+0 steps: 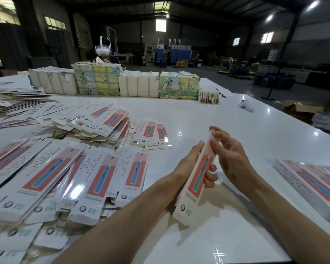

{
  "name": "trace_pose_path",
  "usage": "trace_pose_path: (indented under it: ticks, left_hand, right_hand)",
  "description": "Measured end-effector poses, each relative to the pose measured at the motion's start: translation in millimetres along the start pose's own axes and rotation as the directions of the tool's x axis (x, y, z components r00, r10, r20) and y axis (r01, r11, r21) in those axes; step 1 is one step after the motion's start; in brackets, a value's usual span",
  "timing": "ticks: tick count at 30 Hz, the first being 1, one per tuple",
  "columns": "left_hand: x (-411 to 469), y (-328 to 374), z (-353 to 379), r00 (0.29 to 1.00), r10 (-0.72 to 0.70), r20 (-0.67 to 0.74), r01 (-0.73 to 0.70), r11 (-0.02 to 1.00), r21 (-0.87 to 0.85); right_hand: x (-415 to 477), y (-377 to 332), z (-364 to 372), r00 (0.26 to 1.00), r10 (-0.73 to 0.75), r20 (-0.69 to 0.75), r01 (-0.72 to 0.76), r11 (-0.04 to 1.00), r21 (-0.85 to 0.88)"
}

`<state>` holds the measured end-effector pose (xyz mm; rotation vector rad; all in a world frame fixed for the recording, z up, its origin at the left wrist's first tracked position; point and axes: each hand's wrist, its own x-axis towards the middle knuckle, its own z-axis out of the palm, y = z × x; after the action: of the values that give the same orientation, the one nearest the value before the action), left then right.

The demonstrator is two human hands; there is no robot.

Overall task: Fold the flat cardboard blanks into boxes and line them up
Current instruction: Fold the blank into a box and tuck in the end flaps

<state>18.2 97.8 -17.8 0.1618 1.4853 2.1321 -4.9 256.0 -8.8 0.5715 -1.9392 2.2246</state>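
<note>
The box (187, 208) is up off the table (198, 115), held between both hands and tilted, top end leaning away. The left hand (189, 168) wraps round its middle from the left, fingertips curling over onto the red front. The right hand (231, 155) sits at the top end, fingers bent, tips pinching the upper edge. That top end is blurry and half hidden by fingers, so I can't make out the flap. Flat blanks (95, 178) are heaped to the left, and finished boxes (309, 180) are cut off at the right edge.
</note>
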Motion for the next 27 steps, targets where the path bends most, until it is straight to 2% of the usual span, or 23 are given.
trace_pose_path:
  ticks: [4,6,11,13,16,19,20,22,27]
  left_hand:
    - [0.3,0.1,-4.1,0.998,-0.020,0.054,0.029,0.984,-0.177]
    - [3.2,0.6,-7.2,0.999,0.001,0.040,0.009,0.966,-0.258]
    - [7.9,-1.6,-15.4,0.998,0.023,-0.052,-0.039,0.943,-0.330]
    - [9.1,-3.0,-17.4,0.989,0.052,-0.138,-0.080,0.976,-0.204]
    - [8.8,-5.8,-13.8,0.943,0.202,-0.264,-0.194,0.979,0.055]
    - [7.5,-7.2,-10.3,0.836,0.425,-0.348,-0.371,0.904,0.213]
    - [5.4,-6.3,-9.7,0.802,0.491,-0.340,-0.415,0.868,0.274]
    - [1.2,-3.6,-6.8,0.788,0.542,-0.293,-0.454,0.832,0.320]
    - [-6.9,-2.8,1.0,0.855,0.509,-0.103,-0.431,0.805,0.408]
  right_hand:
    - [-0.8,3.8,5.2,0.999,-0.004,-0.038,-0.001,0.991,-0.134]
    - [-2.2,5.9,8.3,0.998,0.043,-0.049,-0.051,0.985,-0.164]
    - [-9.3,6.2,11.2,0.988,0.150,0.036,-0.142,0.976,-0.166]
    - [-10.0,4.8,12.1,0.988,0.155,0.025,-0.150,0.979,-0.136]
    - [-9.5,3.2,9.0,0.997,0.072,-0.015,-0.073,0.978,-0.195]
    - [-8.6,2.7,6.8,0.999,0.029,-0.020,-0.033,0.972,-0.233]
    - [-8.4,3.0,6.8,0.999,0.026,-0.020,-0.030,0.971,-0.238]
    - [-8.0,3.0,6.7,1.000,0.009,-0.015,-0.013,0.969,-0.245]
    - [-6.8,0.1,3.2,0.999,-0.029,-0.035,0.018,0.965,-0.262]
